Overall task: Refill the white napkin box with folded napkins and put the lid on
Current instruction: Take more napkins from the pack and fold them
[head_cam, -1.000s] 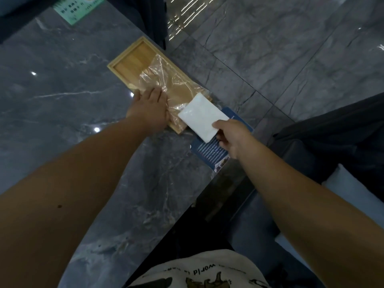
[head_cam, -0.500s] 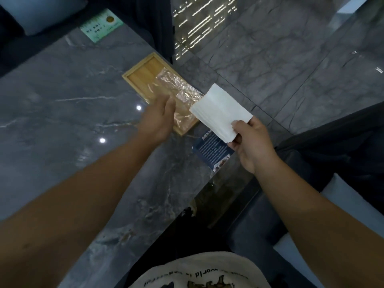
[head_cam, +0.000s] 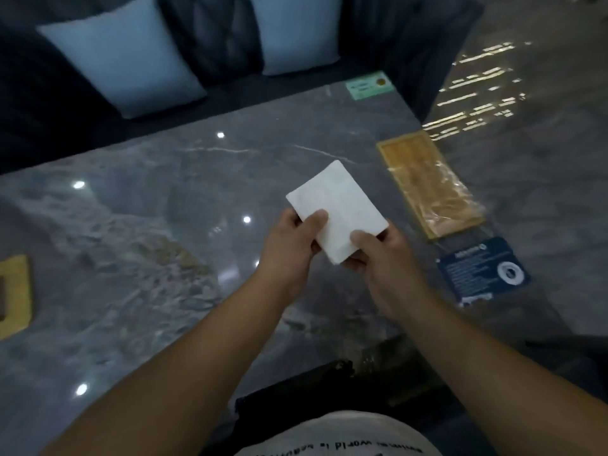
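— Both hands on it? Tell me what surrounds the grip first.

— Both. The left hand and the right hand each pinch the near end of a stack of folded napkins, thumbs on top, fingers underneath. It is held above the grey marble table, not resting on it. To the right of the grip, well apart, lies a wooden tray with a crumpled clear plastic wrapper spread over its near part. Nearer than the tray, also to the right, a dark blue card lies flat on the table. Far beyond the grip, at the table's back edge, sits a small green card. Away to the left, at the frame's edge, is a yellowish wooden thing (cut off, so I cannot tell what it is). Behind the table: a dark sofa with two pale blue cushions.

— Anything in the way?

— Nothing lies between the stack and the table under it.

— Which way does the stack point?

— Its long axis runs from the hands away and a little leftward; the free far end tips upward, the broad face toward the camera (the frame is slightly blurred).
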Motion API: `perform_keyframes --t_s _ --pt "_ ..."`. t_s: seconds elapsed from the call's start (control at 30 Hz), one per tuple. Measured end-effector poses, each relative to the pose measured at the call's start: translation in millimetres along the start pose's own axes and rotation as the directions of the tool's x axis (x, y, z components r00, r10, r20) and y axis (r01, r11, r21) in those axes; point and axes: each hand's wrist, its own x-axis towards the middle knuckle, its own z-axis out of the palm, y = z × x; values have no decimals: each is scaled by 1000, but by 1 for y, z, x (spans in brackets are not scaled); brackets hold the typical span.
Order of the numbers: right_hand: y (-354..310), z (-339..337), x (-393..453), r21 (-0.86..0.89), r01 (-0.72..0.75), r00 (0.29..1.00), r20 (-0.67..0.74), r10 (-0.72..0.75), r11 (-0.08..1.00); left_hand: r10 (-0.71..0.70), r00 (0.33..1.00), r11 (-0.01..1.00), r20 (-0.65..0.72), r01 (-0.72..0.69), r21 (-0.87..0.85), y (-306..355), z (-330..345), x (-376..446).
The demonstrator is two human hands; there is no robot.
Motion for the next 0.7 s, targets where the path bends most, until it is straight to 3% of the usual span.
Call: perform_keyframes --t_s 0.2,0.33,0.53,0.7 --pt "33 96 -17 -229 -36 952 289 104 973 102 977 992 -189 -87 89 38 -130 -56" --pt "52 164 -28 -344 4 851 495 178 939 184 969 959 -162 -141 246 58 -207 -99" --pt "90 235 -46 -371 77 805 570 161 925 284 959 806 13 -247 537 70 -296 -140" --pt "127 260 -55 -452 124 839 523 149 884 293 956 767 -2 -234 597 47 -344 -143"
